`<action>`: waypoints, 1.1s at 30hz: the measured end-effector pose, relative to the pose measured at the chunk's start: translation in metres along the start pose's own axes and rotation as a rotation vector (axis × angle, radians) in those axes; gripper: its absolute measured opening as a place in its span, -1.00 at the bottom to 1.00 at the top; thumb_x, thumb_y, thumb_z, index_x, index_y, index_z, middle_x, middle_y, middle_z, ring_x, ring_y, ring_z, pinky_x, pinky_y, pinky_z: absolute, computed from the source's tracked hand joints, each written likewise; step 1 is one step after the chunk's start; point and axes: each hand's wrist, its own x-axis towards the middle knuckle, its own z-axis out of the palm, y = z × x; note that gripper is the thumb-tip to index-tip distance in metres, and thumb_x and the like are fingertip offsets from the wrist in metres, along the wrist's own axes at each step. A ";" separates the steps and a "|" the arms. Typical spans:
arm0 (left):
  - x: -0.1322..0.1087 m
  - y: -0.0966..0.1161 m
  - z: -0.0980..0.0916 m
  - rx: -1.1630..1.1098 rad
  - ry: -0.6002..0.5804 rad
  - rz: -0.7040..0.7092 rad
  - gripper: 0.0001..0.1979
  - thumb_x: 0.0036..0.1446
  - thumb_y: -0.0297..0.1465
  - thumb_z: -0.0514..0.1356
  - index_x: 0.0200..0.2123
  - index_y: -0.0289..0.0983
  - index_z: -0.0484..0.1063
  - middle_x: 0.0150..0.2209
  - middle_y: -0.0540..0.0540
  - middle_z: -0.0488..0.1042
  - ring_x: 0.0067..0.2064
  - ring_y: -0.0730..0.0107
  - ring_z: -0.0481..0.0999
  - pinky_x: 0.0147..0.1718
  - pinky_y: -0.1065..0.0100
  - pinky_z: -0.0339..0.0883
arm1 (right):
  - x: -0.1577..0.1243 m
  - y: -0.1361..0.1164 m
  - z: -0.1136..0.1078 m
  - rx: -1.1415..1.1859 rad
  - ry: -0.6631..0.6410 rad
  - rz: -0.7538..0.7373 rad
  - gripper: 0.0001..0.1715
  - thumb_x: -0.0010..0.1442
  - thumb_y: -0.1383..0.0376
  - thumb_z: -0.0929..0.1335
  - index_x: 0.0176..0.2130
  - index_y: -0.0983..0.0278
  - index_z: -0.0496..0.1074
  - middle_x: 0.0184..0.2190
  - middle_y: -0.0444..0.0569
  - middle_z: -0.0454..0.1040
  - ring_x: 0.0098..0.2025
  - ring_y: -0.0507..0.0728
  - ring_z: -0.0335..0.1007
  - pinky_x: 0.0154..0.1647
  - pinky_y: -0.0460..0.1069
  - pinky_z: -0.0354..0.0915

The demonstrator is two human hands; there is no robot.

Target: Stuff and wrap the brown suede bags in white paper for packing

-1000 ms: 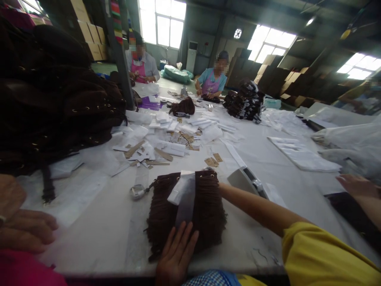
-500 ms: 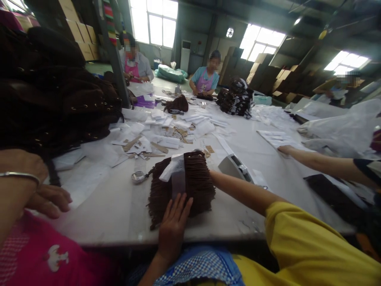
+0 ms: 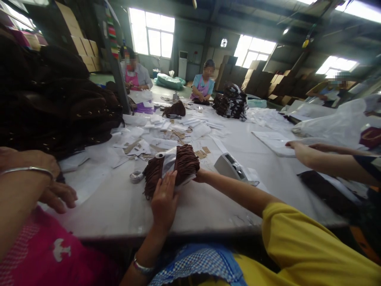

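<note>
Brown fringed bag (image 3: 187,161) against outstretched fingers (image 3: 170,179) of the left hand (image 3: 164,198) — right hand (image 3: 201,176) at its edge, grip unclear.

left hand (image 3: 164,198) and right hand (image 3: 201,175) touch a fringed brown bag (image 3: 187,162).

Daylight glares through a large paned window (image 3: 151,32) and others to its right, in a dark grey-green wall (image 3: 192,35). Stacked cardboard boxes (image 3: 85,47) and a tall white upright unit (image 3: 182,65) stand beyond a wide white table (image 3: 119,206), with pale green floor (image 3: 102,78) showing between, and a small lamp (image 3: 285,31) glows beneath the dark roof (image 3: 253,14).
</note>
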 end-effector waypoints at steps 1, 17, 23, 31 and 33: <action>0.003 0.000 0.001 -0.003 -0.009 0.007 -0.25 0.18 -0.56 0.11 0.38 -0.16 -0.08 0.28 -0.14 0.26 0.26 0.14 0.30 0.27 0.03 0.14 | -0.001 0.005 0.003 0.062 -0.015 0.010 -0.60 0.33 0.15 0.32 0.05 0.34 0.37 -0.04 0.05 0.43 -0.09 0.16 0.44 -0.10 0.12 0.44; -0.024 0.002 0.020 0.026 -0.269 0.127 -0.43 0.17 -0.56 0.10 0.26 -0.35 0.17 0.23 -0.27 0.32 0.27 0.13 0.27 0.25 -0.01 0.16 | -0.138 0.033 0.040 -0.151 -0.151 0.120 -0.59 0.18 -0.01 0.34 -0.49 0.22 0.45 -0.51 -0.01 0.52 -0.45 0.14 0.44 -0.34 0.04 0.35; -0.032 -0.005 0.023 -0.002 -0.232 0.192 -0.49 0.26 -0.52 0.05 0.28 -0.33 0.15 0.23 -0.27 0.33 0.29 0.16 0.26 0.23 -0.01 0.21 | -0.093 -0.016 -0.011 -0.530 0.351 -0.399 -0.74 0.34 0.16 0.28 -0.12 0.20 0.49 -0.18 0.00 0.56 -0.17 0.11 0.47 -0.08 -0.03 0.30; -0.016 -0.002 0.012 -0.135 -0.163 0.119 -0.70 0.28 -0.46 0.13 0.08 -0.26 0.40 0.04 -0.14 0.52 0.07 0.23 0.51 0.15 0.06 0.33 | 0.005 -0.014 -0.024 -0.720 0.225 -0.546 -0.64 0.22 0.50 0.27 -0.03 0.26 0.48 -0.05 0.07 0.48 -0.01 0.17 0.41 0.04 0.03 0.31; -0.009 0.000 0.008 -0.227 -0.148 0.053 -0.75 0.29 -0.45 0.13 0.01 -0.23 0.45 -0.02 -0.09 0.56 0.01 0.28 0.55 0.13 0.12 0.36 | -0.001 -0.009 -0.027 -0.737 0.153 -0.592 -0.53 0.15 0.53 0.29 0.02 0.24 0.45 0.08 0.07 0.42 0.13 0.20 0.32 0.15 0.08 0.26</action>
